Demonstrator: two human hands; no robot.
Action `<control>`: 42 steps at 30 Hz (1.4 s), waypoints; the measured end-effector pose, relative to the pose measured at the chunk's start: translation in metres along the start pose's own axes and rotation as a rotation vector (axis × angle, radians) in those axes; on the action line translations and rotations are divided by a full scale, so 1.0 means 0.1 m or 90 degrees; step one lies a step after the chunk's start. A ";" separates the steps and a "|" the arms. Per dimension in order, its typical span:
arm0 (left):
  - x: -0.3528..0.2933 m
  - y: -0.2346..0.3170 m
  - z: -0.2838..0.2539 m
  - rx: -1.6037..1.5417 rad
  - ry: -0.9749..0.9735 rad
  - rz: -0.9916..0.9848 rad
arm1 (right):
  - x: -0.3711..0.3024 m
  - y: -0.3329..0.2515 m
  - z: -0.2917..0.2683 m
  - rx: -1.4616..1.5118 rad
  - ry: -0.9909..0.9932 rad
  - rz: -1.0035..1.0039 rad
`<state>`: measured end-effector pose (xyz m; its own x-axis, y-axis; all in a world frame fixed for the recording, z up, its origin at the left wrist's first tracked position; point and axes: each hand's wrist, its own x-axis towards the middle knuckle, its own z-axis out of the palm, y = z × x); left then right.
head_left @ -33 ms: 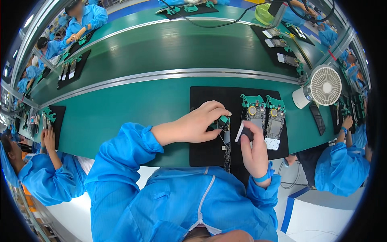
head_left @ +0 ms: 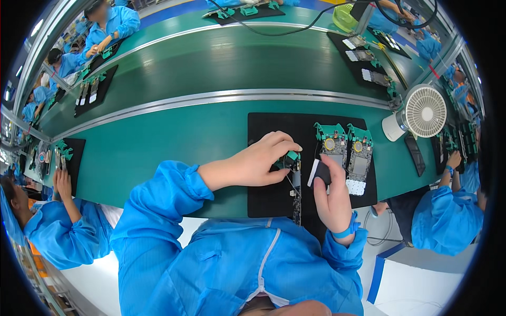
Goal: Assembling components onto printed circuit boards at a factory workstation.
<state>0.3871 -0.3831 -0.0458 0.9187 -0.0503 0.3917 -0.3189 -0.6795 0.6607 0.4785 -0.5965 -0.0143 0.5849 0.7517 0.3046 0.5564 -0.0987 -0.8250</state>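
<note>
My left hand [head_left: 266, 158] is closed on the top end of a narrow circuit board [head_left: 297, 195] with a green plastic clip, seen nearly edge-on over the black mat [head_left: 266, 203]. A thin dark wire runs down from under my fingers along the board. To the right, my right hand [head_left: 333, 197] pinches a small black block with a white edge [head_left: 320, 173] between thumb and fingers. A small gap separates the block from the board. Beyond this hand lie two circuit boards, the left one [head_left: 332, 145] partly covered by my fingers, the right one [head_left: 360, 160] in full view.
A white fan [head_left: 424, 111] stands on the green table [head_left: 158, 121] at the right, beside a dark phone-like slab [head_left: 415, 155]. A metal rail [head_left: 226, 99] crosses behind the mat. Further boards lie on black mats beyond it. Co-workers sit left and right.
The black block has tilted slightly in my right hand, and its white edge has turned. My left hand and the circuit board have stayed in place.
</note>
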 end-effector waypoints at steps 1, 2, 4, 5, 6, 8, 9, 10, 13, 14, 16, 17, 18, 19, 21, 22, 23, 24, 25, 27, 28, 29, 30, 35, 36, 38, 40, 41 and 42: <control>0.00 -0.01 0.01 -0.003 -0.001 0.002 | -0.02 0.01 -0.01 0.009 -0.007 0.009; 0.01 -0.01 0.01 -0.001 0.010 -0.001 | -0.05 0.07 -0.01 -0.035 -0.012 -0.026; 0.01 0.00 0.04 0.003 0.021 -0.006 | 0.00 0.05 -0.08 -0.168 -0.108 -0.086; 0.01 0.01 0.07 0.008 0.047 -0.020 | 0.05 -0.01 -0.07 -0.221 -0.123 -0.171; 0.03 0.03 0.10 0.011 0.074 -0.030 | 0.06 -0.01 -0.04 -0.223 -0.122 -0.171; 0.03 0.06 0.17 0.023 0.102 -0.051 | 0.08 0.07 0.03 -0.315 -0.049 -0.269; 0.03 0.07 0.20 0.037 0.129 -0.073 | 0.12 0.12 0.06 -0.338 -0.031 -0.271; 0.03 0.07 0.23 0.037 0.129 -0.071 | 0.17 0.15 0.09 -0.330 -0.018 -0.273; 0.04 0.05 0.27 0.046 0.173 -0.065 | 0.28 0.24 0.12 -0.312 -0.003 -0.280; 0.03 0.04 0.27 0.044 0.168 -0.054 | 0.29 0.27 0.12 -0.304 -0.005 -0.292; 0.03 0.04 0.23 0.044 0.165 -0.044 | 0.30 0.29 0.10 -0.296 -0.007 -0.305; 0.03 0.05 0.20 0.041 0.130 -0.029 | 0.29 0.30 0.10 -0.205 0.000 -0.247; 0.03 0.05 0.16 0.040 0.095 -0.015 | 0.28 0.31 0.09 -0.114 0.007 -0.190; 0.02 0.06 0.11 0.042 0.096 -0.015 | 0.23 0.23 0.08 -0.020 0.040 -0.103; -0.02 0.06 0.00 -0.011 -0.003 -0.043 | 0.15 0.26 0.03 0.080 0.084 -0.089; -0.03 0.03 -0.03 -0.011 0.000 -0.045 | 0.13 0.15 -0.04 0.030 0.043 -0.093; -0.03 -0.01 -0.06 -0.057 -0.016 -0.037 | 0.10 0.12 -0.01 -0.023 0.030 -0.121; -0.03 -0.04 -0.07 -0.102 -0.037 -0.027 | 0.05 0.04 0.02 -0.041 0.003 -0.124; -0.02 -0.06 -0.09 -0.169 -0.050 -0.053 | 0.01 -0.04 0.09 -0.058 -0.004 -0.126; -0.01 -0.07 -0.10 -0.272 -0.049 -0.100 | -0.02 -0.14 0.15 -0.113 -0.027 -0.182; -0.01 -0.09 -0.08 -0.259 -0.028 -0.060 | -0.03 -0.14 0.17 -0.155 -0.015 -0.202; 0.00 -0.10 -0.09 -0.259 -0.031 -0.059 | -0.05 -0.12 0.19 -0.198 -0.004 -0.222; 0.00 -0.11 -0.09 -0.216 -0.048 -0.034 | -0.06 -0.08 0.20 -0.232 0.022 -0.229; 0.01 -0.13 -0.12 -0.174 -0.081 -0.013 | -0.07 0.05 0.19 -0.289 0.120 -0.161; 0.01 -0.14 -0.12 -0.172 -0.083 -0.011 | -0.07 0.05 0.17 -0.291 0.124 -0.144; 0.00 -0.14 -0.12 -0.170 -0.085 -0.008 | -0.02 0.07 0.16 -0.289 0.115 -0.127; 0.00 -0.14 -0.13 -0.182 -0.082 -0.003 | 0.02 0.09 0.16 -0.252 0.089 -0.098; 0.00 -0.14 -0.13 -0.183 -0.083 -0.002 | 0.04 0.08 0.17 -0.253 0.090 -0.097; -0.01 -0.13 -0.13 -0.187 -0.080 -0.008 | 0.07 0.06 0.19 -0.231 0.090 -0.115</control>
<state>0.3876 -0.3649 -0.0469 0.9389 -0.1447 0.3121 -0.3436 -0.4406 0.8293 0.4748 -0.5800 -0.0261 0.5207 0.6832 0.5120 0.8140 -0.2165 -0.5390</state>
